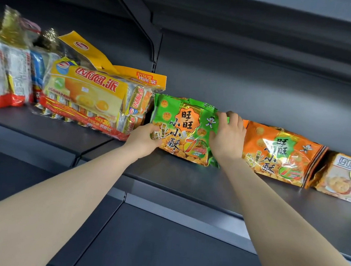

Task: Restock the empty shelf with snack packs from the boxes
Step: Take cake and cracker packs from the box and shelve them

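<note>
Gripping the green snack pack (181, 131), left hand (143, 139) and right hand (227, 138) seemingly hide fingertips.

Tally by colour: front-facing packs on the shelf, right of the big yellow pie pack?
green pack: 1 (the left hand and right hand grip it; more green may sit behind it, can't tell)
orange pack: 1
beige pack: 1
Total: 3
</note>
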Demonstrator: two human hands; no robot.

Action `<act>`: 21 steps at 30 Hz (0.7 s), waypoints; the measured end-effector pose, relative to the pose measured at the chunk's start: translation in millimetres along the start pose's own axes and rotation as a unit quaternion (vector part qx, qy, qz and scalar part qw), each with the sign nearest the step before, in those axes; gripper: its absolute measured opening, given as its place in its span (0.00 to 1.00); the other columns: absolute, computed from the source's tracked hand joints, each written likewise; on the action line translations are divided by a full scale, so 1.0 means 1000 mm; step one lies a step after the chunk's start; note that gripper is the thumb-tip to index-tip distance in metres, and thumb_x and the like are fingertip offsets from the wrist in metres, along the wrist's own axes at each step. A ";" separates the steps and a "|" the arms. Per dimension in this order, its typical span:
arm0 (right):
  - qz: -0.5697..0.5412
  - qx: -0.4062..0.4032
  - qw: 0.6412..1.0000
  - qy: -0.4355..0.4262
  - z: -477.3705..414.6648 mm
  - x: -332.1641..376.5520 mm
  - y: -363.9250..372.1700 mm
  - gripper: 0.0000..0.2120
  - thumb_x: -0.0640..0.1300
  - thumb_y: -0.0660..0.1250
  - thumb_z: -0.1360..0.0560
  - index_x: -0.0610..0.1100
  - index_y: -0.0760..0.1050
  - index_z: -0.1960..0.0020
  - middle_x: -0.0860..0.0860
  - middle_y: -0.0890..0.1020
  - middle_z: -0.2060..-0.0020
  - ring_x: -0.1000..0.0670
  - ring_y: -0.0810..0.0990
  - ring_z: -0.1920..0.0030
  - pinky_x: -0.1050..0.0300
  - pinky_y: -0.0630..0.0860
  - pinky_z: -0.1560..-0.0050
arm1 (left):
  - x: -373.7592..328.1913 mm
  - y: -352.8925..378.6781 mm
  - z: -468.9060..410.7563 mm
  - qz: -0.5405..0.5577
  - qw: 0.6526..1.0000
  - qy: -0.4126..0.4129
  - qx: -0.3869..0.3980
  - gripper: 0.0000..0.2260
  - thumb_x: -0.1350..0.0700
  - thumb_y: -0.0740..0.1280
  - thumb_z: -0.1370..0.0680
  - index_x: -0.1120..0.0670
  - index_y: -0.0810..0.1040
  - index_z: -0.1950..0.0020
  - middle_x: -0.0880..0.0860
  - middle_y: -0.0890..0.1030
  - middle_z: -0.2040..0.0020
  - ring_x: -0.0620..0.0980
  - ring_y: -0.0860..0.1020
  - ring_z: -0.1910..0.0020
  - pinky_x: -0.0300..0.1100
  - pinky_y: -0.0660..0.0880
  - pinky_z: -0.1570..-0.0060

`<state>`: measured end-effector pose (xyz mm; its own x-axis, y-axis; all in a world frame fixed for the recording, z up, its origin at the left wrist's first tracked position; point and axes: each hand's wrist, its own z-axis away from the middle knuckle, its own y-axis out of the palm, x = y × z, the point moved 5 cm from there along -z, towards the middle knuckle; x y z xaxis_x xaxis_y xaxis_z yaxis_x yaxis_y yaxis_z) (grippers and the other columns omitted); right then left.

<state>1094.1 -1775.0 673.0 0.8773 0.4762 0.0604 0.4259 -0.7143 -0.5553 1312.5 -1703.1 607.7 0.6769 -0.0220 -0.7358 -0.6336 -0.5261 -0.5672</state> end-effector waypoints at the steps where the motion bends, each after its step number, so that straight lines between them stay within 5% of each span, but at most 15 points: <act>1: 0.001 0.001 1.000 -0.011 0.004 0.004 -0.002 0.23 0.36 0.74 0.32 0.39 0.76 0.38 0.38 0.76 0.40 0.34 0.73 0.38 0.40 0.73 0.42 | -0.002 -0.004 0.004 -0.005 1.000 0.008 -0.004 0.21 0.54 0.69 0.21 0.53 0.72 0.29 0.52 0.74 0.30 0.54 0.74 0.33 0.52 0.72 0.35; 21: -0.011 -0.003 0.997 -0.078 0.184 0.158 -0.083 0.16 0.34 0.70 0.31 0.41 0.80 0.44 0.43 0.82 0.56 0.38 0.79 0.56 0.49 0.73 0.59 | 0.052 -0.115 0.185 -0.066 0.989 0.128 -0.024 0.13 0.55 0.67 0.21 0.48 0.78 0.37 0.47 0.80 0.41 0.46 0.78 0.47 0.44 0.74 0.46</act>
<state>1156.7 -1545.3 575.9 0.8225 0.5659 -0.0574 0.4467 -0.7051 -0.5508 1351.4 -1486.3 566.4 0.8286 -0.1614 -0.5361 -0.5195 -0.5784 -0.6289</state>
